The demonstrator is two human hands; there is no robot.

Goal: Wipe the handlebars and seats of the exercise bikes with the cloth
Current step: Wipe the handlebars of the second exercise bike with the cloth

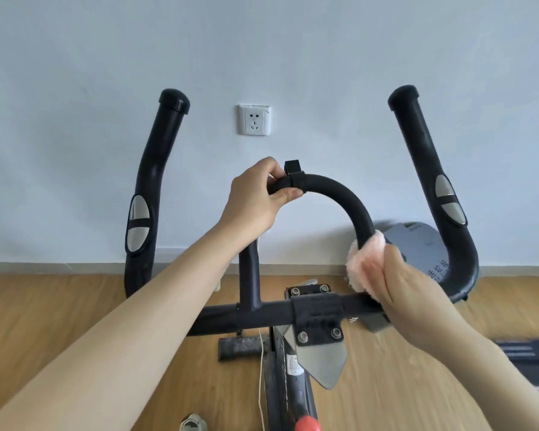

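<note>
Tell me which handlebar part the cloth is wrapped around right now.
The centre loop, on its right side, where the right hand presses the pink cloth. The two outer upright bars are bare.

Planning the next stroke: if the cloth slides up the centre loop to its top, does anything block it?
Yes. The left hand grips the loop at its top beside a black clamp. The cloth in the right hand would meet both.

Fluffy pink cloth (363,265), plush and soft-looking. Matte black foam on the centre loop (339,194), slightly grainy. Shinier black plastic on the outer handlebars (417,141), with brushed-metal sensor pads (138,223). Dull metal bolts (302,337) on a black bracket. Wood-grain floor (75,306), semi-matte. Glossy white plastic socket (255,119).
</note>
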